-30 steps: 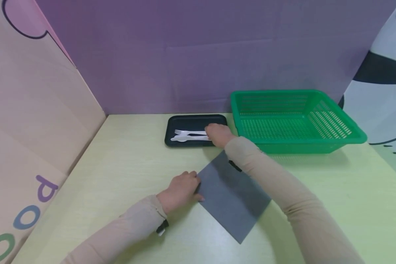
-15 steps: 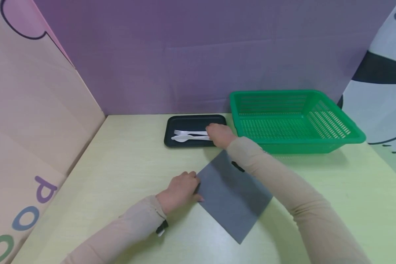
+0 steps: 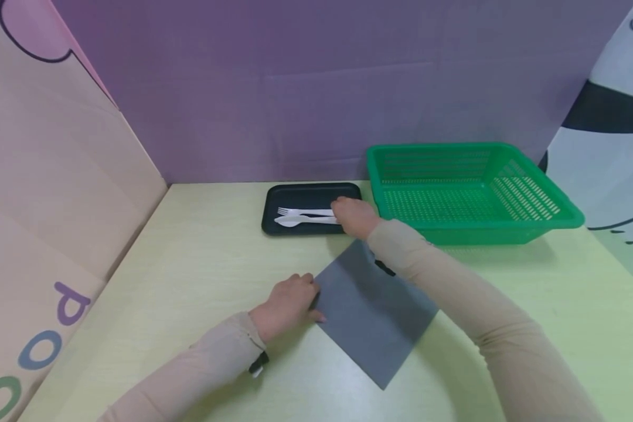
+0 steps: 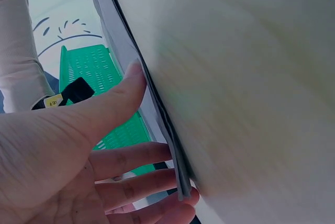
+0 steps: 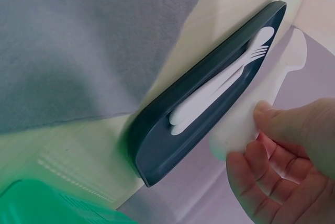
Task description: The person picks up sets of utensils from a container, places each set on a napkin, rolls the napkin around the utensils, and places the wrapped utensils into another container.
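Observation:
In the right wrist view my right hand (image 5: 293,156) pinches a white plastic knife (image 5: 238,127) by its handle between thumb and fingers. Beside it is a small black tray (image 5: 157,153) in which a white fork (image 5: 256,53) and a white spoon (image 5: 261,36) lie close together. From the head camera, the right hand (image 3: 354,217) covers the tray's right end. A grey napkin (image 3: 374,310) lies flat and turned cornerwise on the table. My left hand (image 3: 287,308) rests at its left corner; thumb and fingers (image 4: 138,153) touch the layered edge (image 4: 175,145), nearly straight.
A green perforated basket (image 3: 475,225) stands at the back right, close to the tray and right hand. Behind the light table (image 3: 206,246) rises a purple backdrop (image 3: 269,88). A pale printed panel (image 3: 58,164) borders the left side.
The right hand and forearm have shifted slightly to the right, uncovering a little more of the napkin's right side. The left hand and napkin stay in place.

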Tool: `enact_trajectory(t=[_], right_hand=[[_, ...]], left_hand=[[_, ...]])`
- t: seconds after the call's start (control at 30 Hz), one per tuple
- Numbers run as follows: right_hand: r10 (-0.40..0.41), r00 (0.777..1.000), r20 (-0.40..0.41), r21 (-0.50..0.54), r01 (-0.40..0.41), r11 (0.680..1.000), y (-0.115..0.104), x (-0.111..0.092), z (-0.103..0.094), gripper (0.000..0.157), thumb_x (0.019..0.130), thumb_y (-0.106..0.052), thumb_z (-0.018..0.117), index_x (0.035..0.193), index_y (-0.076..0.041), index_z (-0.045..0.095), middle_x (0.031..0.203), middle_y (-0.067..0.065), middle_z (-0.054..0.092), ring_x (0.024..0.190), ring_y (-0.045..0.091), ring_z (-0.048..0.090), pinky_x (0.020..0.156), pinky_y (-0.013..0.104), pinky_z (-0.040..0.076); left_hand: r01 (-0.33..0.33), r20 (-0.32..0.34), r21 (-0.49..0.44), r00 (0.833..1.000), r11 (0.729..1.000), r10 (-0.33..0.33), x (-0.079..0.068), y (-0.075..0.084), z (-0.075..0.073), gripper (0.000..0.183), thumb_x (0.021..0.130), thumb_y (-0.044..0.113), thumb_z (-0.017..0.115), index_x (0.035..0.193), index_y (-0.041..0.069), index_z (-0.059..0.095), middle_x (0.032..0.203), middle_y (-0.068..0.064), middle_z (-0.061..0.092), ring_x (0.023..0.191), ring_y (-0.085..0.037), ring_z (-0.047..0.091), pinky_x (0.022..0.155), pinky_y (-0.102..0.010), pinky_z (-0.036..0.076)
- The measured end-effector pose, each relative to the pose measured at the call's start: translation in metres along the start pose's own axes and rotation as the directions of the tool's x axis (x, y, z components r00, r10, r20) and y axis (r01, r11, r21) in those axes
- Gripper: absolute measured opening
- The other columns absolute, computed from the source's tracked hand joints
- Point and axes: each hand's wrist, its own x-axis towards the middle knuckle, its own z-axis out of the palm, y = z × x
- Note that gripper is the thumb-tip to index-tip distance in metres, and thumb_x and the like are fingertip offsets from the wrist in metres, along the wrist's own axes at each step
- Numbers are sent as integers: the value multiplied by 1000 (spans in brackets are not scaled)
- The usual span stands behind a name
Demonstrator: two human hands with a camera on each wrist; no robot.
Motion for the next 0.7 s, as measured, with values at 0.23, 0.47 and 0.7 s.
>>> enact_trajectory(t=[0.23, 0.47, 0.7], right_hand=[[-6, 1000, 10, -5, 6, 1000, -1, -4, -1, 20, 92, -12, 57, 110, -4, 60, 102, 11, 62, 89, 22, 63, 68, 32, 55], [-18, 999, 32, -9, 18, 1000, 1, -8, -3, 23, 93, -13, 55, 113, -2, 58, 103, 12, 61, 91, 22, 61, 70, 30, 55], [-46, 999, 19, -22, 46, 999, 2, -15, -4, 24, 93, -11, 55, 114, 1, 58, 103, 13, 61, 91, 22, 61, 72, 28, 54]], left_hand=[[-12, -10, -2, 1000, 1000, 12, -1, 0, 0, 46, 71, 45, 75, 91, 5, 66, 83, -4, 59, 73, -18, 54, 61, -29, 49], [-17, -22, 0, 1000, 1000, 17, -1, -1, 1, 47, 70, 46, 75, 90, 4, 65, 82, -4, 58, 72, -18, 54, 60, -30, 49], [-13, -23, 10, 1000, 1000, 13, -1, -1, 1, 48, 70, 47, 75, 90, 4, 65, 82, -4, 58, 72, -18, 54, 59, -30, 49]])
